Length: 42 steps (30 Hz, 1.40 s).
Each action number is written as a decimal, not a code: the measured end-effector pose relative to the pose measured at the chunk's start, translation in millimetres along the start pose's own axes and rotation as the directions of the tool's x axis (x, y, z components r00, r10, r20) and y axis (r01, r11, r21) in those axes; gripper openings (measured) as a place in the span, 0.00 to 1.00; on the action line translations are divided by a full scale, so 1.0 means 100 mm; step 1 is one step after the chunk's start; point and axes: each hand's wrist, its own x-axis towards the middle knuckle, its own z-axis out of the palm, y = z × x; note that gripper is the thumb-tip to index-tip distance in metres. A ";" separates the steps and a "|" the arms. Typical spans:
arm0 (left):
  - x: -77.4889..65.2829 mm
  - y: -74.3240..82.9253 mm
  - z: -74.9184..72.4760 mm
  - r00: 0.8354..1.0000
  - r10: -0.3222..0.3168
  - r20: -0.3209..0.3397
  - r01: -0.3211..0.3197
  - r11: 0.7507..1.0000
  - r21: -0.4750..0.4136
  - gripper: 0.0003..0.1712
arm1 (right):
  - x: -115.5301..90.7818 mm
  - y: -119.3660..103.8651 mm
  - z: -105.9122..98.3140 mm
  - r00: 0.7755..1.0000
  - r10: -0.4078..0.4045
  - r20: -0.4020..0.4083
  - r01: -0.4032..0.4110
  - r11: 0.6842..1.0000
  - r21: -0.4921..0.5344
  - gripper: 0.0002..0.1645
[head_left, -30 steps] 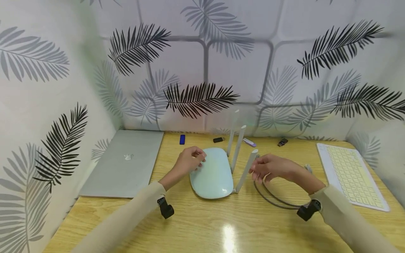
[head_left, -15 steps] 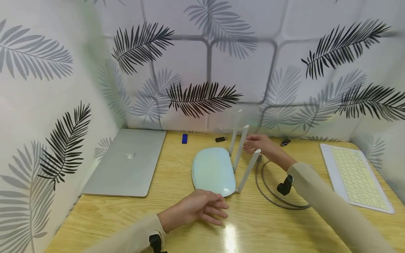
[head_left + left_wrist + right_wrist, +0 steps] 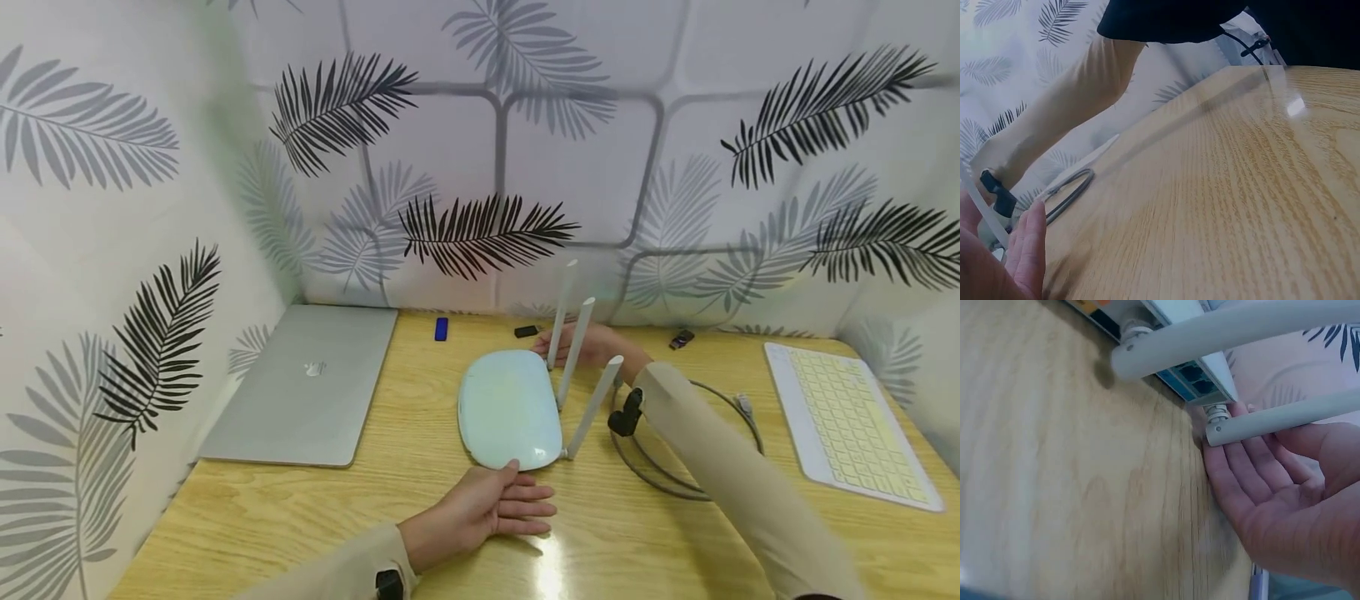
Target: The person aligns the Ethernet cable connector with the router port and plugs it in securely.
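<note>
A pale white router [image 3: 510, 408] lies flat on the wooden table, its antennas [image 3: 576, 354] rising from the right side. My left hand [image 3: 480, 510] is at its near edge, palm turned up, fingers straight, with the thumb touching the rim. Behind the antennas, my right hand [image 3: 581, 343] reaches to the router's far corner. In the right wrist view, the fingers of that right hand [image 3: 1279, 487] extend, slightly bent, against the corner below an antenna [image 3: 1285, 419]. Blue ports [image 3: 1188, 378] show along the router's side there. The right fingertips are partly hidden.
A closed silver laptop [image 3: 300, 387] lies left, a white keyboard [image 3: 851, 425] right. A coiled grey cable [image 3: 660, 483] lies under the right forearm. Along the back are a blue stick [image 3: 441, 329], a black USB stick [image 3: 527, 332] and a small dark item [image 3: 682, 339].
My left hand has come off the router's top down to its near edge, palm turning up. My right hand has moved from beside the near antenna to the far corner behind the antennas.
</note>
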 end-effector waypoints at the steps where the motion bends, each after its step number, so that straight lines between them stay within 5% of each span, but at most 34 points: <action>1: 0.01 -0.01 0.00 1.000 0.007 -0.006 -0.006 1.000 0.002 0.27 | 0.02 0.00 -0.01 0.999 0.027 -0.019 -0.027 1.000 0.004 0.18; 6: 0.03 -0.02 0.00 0.999 0.039 -0.020 -0.039 0.999 0.003 0.26 | 0.07 -0.03 -0.01 0.991 0.090 -0.097 -0.094 0.995 -0.039 0.21; 13: 0.05 -0.04 -0.01 0.997 0.064 -0.045 -0.064 0.998 0.003 0.26 | 0.10 -0.06 0.04 0.974 0.089 -0.209 -0.145 0.952 -0.270 0.16; 16: 0.04 -0.04 -0.04 0.996 0.067 -0.050 -0.067 0.998 0.011 0.26 | 0.13 -0.05 0.03 0.978 0.105 -0.183 -0.161 0.931 -0.327 0.07; 20: 0.03 -0.01 -0.08 0.995 0.077 -0.057 -0.075 0.997 0.029 0.26 | 0.21 -0.05 0.01 0.986 0.120 -0.114 -0.153 0.926 -0.346 0.08; 25: 0.02 0.01 -0.12 0.995 0.084 -0.060 -0.081 0.995 0.050 0.26 | 0.14 -0.06 0.01 0.987 0.085 -0.138 -0.132 0.912 -0.387 0.07; 35: 0.07 0.13 -0.28 0.997 0.056 -0.058 -0.049 0.992 0.117 0.25 | -0.08 -0.06 0.00 0.993 0.030 -0.116 -0.082 0.876 -0.474 0.22; 42: 0.17 0.23 -0.51 0.989 0.137 -0.064 -0.115 0.957 0.268 0.25 | -0.23 -0.05 -0.09 0.989 0.086 -0.118 -0.136 0.834 -0.535 0.20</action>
